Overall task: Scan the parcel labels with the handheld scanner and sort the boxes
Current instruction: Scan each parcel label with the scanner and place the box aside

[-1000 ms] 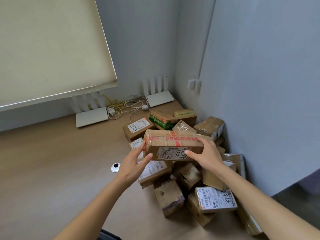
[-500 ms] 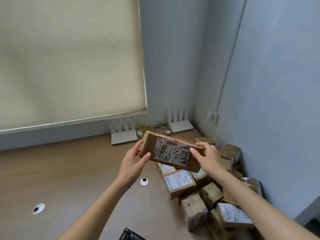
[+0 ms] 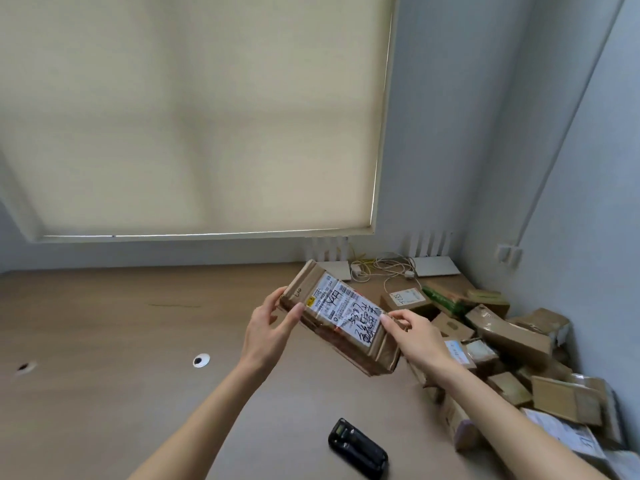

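At the far left of the wooden desk [image 3: 104, 341] a round cable hole [image 3: 23, 367] is seen only as a blur, and a second one with a white ring [image 3: 201, 360] lies further in. The upper part of the view is filled by a pale roller blind [image 3: 194, 112], cut off at the top and left edges. A cardboard parcel [image 3: 337, 318] is held tilted in the air above the desk, its white label [image 3: 346, 311] turned upward; handwriting and a barcode are visible on it, but the print is too small to be read. The parcel's left end is gripped by the left hand [image 3: 268, 327], thumb on top and fingers curled beneath. Its right end is pinched by the right hand [image 3: 414, 336], whose fingertips partly cover the label's edge. Below, the black handheld scanner [image 3: 358, 448] lies on the desk, apart from both hands. Behind the parcel, white routers [image 3: 434, 266] and tangled cables [image 3: 384, 268] are partly hidden. At the right a pile of boxes [image 3: 512, 337] is heaped against the wall [image 3: 571, 168], several cut off by the frame's edge
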Demonstrator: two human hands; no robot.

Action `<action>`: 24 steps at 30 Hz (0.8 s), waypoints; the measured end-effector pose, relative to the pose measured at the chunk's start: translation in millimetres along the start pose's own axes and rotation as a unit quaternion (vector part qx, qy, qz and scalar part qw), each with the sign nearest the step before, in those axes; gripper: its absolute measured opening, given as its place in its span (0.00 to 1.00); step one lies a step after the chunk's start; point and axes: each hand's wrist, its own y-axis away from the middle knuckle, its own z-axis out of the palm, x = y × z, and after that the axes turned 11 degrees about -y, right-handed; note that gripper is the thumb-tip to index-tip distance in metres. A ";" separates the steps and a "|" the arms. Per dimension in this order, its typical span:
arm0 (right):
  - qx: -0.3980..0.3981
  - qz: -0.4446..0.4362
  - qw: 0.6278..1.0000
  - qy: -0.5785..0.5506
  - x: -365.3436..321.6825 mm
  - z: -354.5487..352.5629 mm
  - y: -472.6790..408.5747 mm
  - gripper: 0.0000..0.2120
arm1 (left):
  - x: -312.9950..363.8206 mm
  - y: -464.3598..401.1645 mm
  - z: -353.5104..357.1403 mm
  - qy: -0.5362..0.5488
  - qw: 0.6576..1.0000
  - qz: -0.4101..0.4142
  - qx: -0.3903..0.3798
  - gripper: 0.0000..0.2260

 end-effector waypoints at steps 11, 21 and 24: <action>-0.104 0.037 0.993 -0.036 1.6 92.3 33.1 0.15 | -75.7 30.7 -36.8 0.119 0.987 -0.103 0.038 0.29; -0.251 0.087 0.963 -0.045 30.5 124.7 38.6 0.23 | -133.7 38.1 -20.7 0.168 0.971 -0.158 0.064 0.17; -0.307 0.138 0.934 -0.118 33.0 132.1 37.3 0.27 | -146.6 41.6 -10.1 0.180 0.966 -0.176 0.059 0.16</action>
